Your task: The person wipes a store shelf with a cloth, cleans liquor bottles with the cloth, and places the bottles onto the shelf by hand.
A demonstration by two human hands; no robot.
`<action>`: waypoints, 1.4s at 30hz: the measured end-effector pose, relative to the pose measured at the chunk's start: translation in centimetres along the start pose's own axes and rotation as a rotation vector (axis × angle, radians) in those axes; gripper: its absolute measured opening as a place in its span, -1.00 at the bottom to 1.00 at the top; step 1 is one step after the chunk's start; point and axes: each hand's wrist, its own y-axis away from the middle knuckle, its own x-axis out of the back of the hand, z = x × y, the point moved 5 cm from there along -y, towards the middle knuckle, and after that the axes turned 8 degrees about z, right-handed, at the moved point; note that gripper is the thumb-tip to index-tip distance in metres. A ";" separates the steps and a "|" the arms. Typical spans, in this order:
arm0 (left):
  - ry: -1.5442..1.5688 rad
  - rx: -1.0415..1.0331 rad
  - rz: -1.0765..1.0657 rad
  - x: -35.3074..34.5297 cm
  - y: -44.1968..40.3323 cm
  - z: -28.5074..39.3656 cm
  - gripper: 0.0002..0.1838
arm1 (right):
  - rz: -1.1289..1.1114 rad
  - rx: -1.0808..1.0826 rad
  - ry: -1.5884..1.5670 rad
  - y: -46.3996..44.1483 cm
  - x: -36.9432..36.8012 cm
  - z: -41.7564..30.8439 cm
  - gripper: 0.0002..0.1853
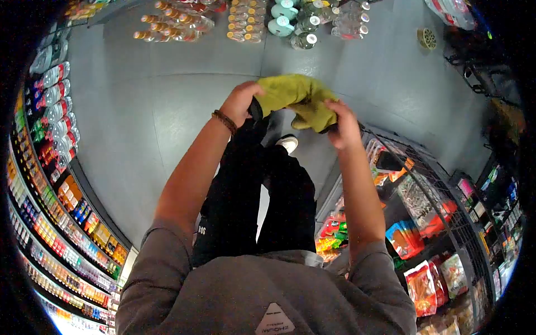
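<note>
Head view: a bowed yellow-green cloth (290,89) with dark edging hangs between two bare hands, above the floor (184,103) and to the left of the far end of the wire rack (424,170). The left hand (240,102), farther from the rack, closes thumb and fingers on one dark-edged end, while the right hand (346,125), nearer the rack, pinches the other, some fingertips hidden by the fabric. As to progress, both ends appear securely in hand, yet the middle is unevenly bunched, neither spread flat nor set down.
</note>
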 end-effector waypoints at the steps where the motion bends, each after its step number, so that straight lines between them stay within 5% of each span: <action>1: 0.043 0.030 -0.019 -0.6 -1.0 0.3 -0.80 | 0.009 -0.016 -0.032 -0.6 0.3 -0.5 -0.73; 6: -0.008 -0.082 -0.168 -1.3 -6.4 4.2 -0.88 | -0.012 0.056 -0.188 -4.5 2.4 -4.5 -0.62; 10: -0.292 -0.327 -0.242 -2.6 -9.7 7.5 -0.83 | -0.375 0.236 -0.260 -6.4 1.5 -7.7 -0.52; 14: -0.760 -0.566 -0.176 -4.5 -11.3 9.0 -0.52 | -0.618 0.458 -0.145 -5.5 -1.2 -8.7 -0.45; 16: -1.041 -1.331 -0.387 -8.6 -6.2 10.3 -0.24 | -0.637 0.500 -0.109 -4.1 -2.1 -9.2 -0.43; 19: -1.051 -1.180 -0.613 -12.6 -1.0 9.0 -0.10 | -0.676 0.556 -0.085 -2.5 -1.9 -9.0 -0.39; 22: -1.136 -1.506 -0.508 -14.1 0.3 6.8 -0.22 | -0.662 0.679 -0.053 -0.3 0.0 -8.8 -0.37; 25: -0.828 -1.334 -0.704 -16.3 1.9 5.0 -0.54 | -0.693 0.523 -0.478 -0.2 4.2 -8.0 -0.29; 26: -0.761 -0.859 -0.748 -16.9 2.4 4.2 -0.68 | -0.693 0.522 -0.478 -0.4 5.0 -7.6 -0.29; 29: -0.490 -0.610 -0.836 -19.0 2.9 2.4 -0.75 | -0.736 0.417 -0.814 -2.5 7.5 -6.5 -0.36; 32: -0.421 -0.589 -0.954 -22.8 3.0 0.2 -0.74 | -0.621 0.337 -0.838 -10.2 8.2 -2.8 -0.47; 36: -0.385 -0.530 -0.953 -25.8 3.7 0.0 -0.73 | -0.708 0.211 -0.459 -17.2 0.7 2.3 -0.54; 38: -0.413 -0.443 -0.882 -25.9 1.8 0.5 -0.70 | -0.914 0.106 -0.551 -15.0 -1.1 1.2 -0.51; 40: -0.441 -0.390 -0.550 -24.8 -2.7 0.9 -0.66 | -0.773 0.094 -0.788 -15.3 0.9 0.0 -0.48; 42: -0.423 -0.395 -0.504 -23.6 -6.1 1.3 -0.65 | -0.607 0.085 -1.030 -15.9 3.1 -0.7 -0.44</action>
